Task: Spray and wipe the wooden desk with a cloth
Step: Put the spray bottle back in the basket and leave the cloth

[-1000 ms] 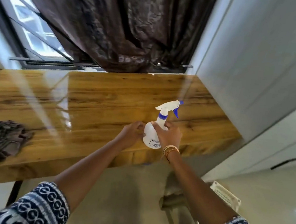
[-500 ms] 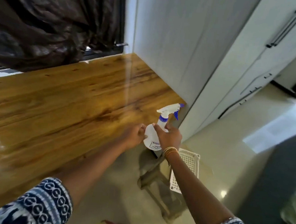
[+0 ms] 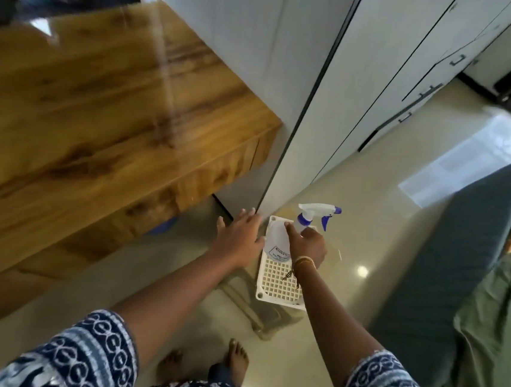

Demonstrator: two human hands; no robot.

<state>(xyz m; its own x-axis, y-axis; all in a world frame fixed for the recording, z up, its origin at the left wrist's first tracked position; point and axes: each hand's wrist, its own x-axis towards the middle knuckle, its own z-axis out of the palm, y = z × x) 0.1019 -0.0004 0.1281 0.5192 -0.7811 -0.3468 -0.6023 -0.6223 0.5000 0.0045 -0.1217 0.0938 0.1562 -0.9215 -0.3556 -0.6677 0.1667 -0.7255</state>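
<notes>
Since a moment ago the view has swung rightward off the desk top, and both hands with the spray bottle point(image 3: 277, 242) have left the desk edge and now hang over the floor point(image 3: 354, 221) and a white stool point(image 3: 279, 284).

Biggest in view, the wooden desk point(image 3: 105, 116) fills the space up and to the left of the left hand point(image 3: 239, 238), its glossy top streaked with reflected light and its right end close against the tall white cupboards point(image 3: 369, 64) that rise beyond both hands. A grey-blue cushion point(image 3: 466, 260) with green cloth over it lies well to the right of the right hand point(image 3: 307, 245). The stool, with its lattice seat, sits directly beneath the two hands, and bare feet point(image 3: 235, 360) show on the floor below the forearms.

The right hand grips the white bottle around its shoulder, fingers curled over it; bangles point(image 3: 303, 262) circle that wrist. The bottle leans, and its blue-tipped trigger head points away to the right. The left hand is spread flat with fingers loose, just beside the bottle's left side; whether it touches is unclear. The wiping cloth is out of sight.
</notes>
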